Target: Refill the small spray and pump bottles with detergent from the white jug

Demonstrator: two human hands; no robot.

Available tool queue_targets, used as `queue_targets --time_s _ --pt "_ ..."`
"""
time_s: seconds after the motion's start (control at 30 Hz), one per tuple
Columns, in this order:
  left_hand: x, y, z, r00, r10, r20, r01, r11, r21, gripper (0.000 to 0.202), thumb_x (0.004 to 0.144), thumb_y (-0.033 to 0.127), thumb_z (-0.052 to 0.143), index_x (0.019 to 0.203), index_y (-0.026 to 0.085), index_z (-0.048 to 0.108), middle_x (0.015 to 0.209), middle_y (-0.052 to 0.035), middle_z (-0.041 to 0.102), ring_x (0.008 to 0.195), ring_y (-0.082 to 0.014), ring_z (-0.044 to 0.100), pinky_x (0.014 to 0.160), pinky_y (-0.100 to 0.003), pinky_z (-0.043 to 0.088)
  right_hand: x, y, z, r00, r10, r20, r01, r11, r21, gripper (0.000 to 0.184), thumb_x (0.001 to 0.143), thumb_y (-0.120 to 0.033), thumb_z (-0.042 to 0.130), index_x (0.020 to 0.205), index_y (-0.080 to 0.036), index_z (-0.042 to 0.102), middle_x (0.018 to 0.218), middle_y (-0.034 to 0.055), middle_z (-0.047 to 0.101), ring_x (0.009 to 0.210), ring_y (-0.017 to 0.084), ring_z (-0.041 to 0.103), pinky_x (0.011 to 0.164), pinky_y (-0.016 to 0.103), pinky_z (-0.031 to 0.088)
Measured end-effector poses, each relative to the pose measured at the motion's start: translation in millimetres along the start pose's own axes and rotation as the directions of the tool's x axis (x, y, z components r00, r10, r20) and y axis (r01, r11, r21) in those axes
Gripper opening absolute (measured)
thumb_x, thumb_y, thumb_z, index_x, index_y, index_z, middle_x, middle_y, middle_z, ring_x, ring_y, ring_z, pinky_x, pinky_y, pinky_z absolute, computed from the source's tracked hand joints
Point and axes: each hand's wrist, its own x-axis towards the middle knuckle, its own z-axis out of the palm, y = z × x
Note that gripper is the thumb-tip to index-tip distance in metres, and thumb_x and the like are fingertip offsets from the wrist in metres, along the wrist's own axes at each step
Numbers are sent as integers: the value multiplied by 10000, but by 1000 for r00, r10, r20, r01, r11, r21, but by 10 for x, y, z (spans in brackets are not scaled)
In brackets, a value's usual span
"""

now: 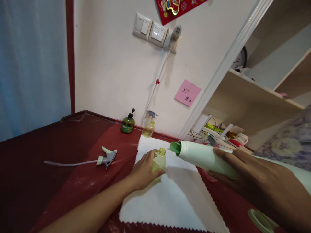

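Here, the white cloth (pixel 175 200) lies beneath two container mouths. The right hand (pixel 259 174) grips the large pale-green flask (pixel 200 157), tipped leftward; slow, gentle tilting should suit so narrow a target. Over the cloth, the left hand (pixel 143 170) clasps the small yellow bottle (pixel 159 161), best held squarely under the thin stream (pixel 167 149); its level is unclear.

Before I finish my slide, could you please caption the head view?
Left hand holds a yellowish bottle on a white sheet; right hand tilts a pale green container toward it.
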Motion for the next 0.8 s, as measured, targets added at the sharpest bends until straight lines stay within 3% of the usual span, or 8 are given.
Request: queue_targets --time_s 0.1,0.43,0.67,0.8 --pt "4 -9 2 1000 2 -1 -2 1000 -1 728 791 410 674 1438 237 392 1495 -165 502 1376 -353 455 1137 -532 369 0 11 -15 995 -101 3 101 993 -61 416 1058 -399 243 1188 -159 557 938 186 774 708 296 781 458 359 606" --pt "4 -23 1 1000 10 -5 -10 1000 -1 710 798 404 676 1423 208 402 1473 -171 517 1357 -350 469 1120 -517 386 -4 8 -4 997 -48 56 50 998 -27 440 1048 -448 269 1176 -176 591 817 79 717 529 216 704 402 320 540" --pt "6 -20 2 1000 -5 6 5 1000 6 727 792 407 688 1429 226 387 1485 -170 507 1368 -351 464 1131 -519 376 35 -4 0 998 -65 13 66 996 -64 455 1052 -436 238 1154 -168 591 804 85 725 525 218 708 407 316 550" --pt "3 3 -5 1000 -1 10 1 1000 7 746 797 404 686 1439 179 381 1486 -185 499 1372 -359 455 1135 -516 374 25 4 -14 997 -67 31 69 996 -61 442 1050 -436 247 1164 -179 588 814 86 723 520 222 703 398 323 543"
